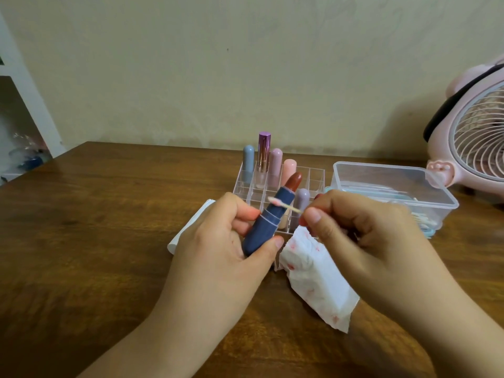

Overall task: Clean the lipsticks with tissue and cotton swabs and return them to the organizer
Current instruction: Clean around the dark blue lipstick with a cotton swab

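My left hand (pixel 218 241) grips an uncapped blue lipstick (pixel 268 222), tilted, its red-brown bullet pointing up and to the right. My right hand (pixel 362 230) pinches a cotton swab (pixel 283 204) whose pink-stained tip lies against the lipstick's blue collar. A white tissue (pixel 316 276) with red smears hangs under my right hand. Behind the hands stands the clear organizer (pixel 313 181), holding several capped lipsticks: a grey-blue one (pixel 248 162), a purple metallic one (pixel 264 151), a pink one (pixel 275 165), a peach one (pixel 289 170) and a lilac one (pixel 302 200).
A clear plastic box (pixel 395 192) with cotton swabs sits to the right of the organizer. A pink desk fan (pixel 474 137) stands at the far right. A folded white tissue (pixel 188 227) lies behind my left hand. The wooden table (pixel 95 227) ends at the wall.
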